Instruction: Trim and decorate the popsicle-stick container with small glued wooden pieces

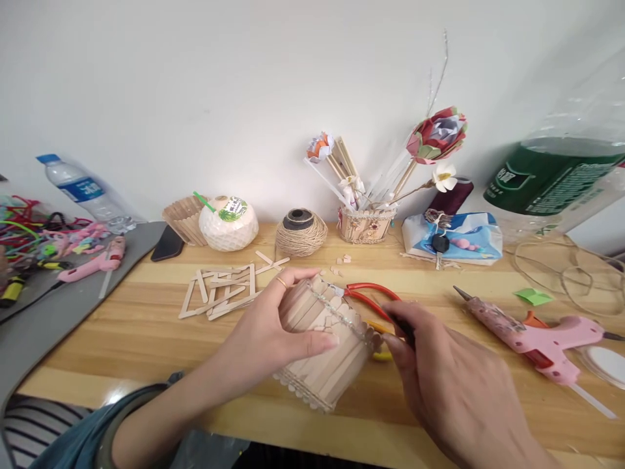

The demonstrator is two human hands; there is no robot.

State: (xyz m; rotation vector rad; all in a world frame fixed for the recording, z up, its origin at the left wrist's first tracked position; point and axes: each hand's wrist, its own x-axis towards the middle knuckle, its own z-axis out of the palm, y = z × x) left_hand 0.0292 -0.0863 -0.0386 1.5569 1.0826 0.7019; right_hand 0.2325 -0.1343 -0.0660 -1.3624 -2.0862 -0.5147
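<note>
My left hand (278, 326) is wrapped round a craft-stick pot (322, 352), tilted over the table with its sticks side by side and a glittery cord near its upper rim. Small wooden bits sit on its side by my left thumb. My right hand (439, 365) is closed on a dark slim tool (404, 326), mostly hidden by the fingers. Its fingertips are at the pot's right rim. Behind the pot, red-handled pliers (374, 286) show in part. A yellow handle (383, 355) also shows between the pot and my right hand.
Loose craft sticks (219, 290) lie behind my left hand. Along the wall stand a coconut (228, 225), a twine roll (301, 234) and a decorated flower pot (366, 225). At right are a pink glue gun (541, 339), a tissue pack (452, 238) and a large bottle (551, 176).
</note>
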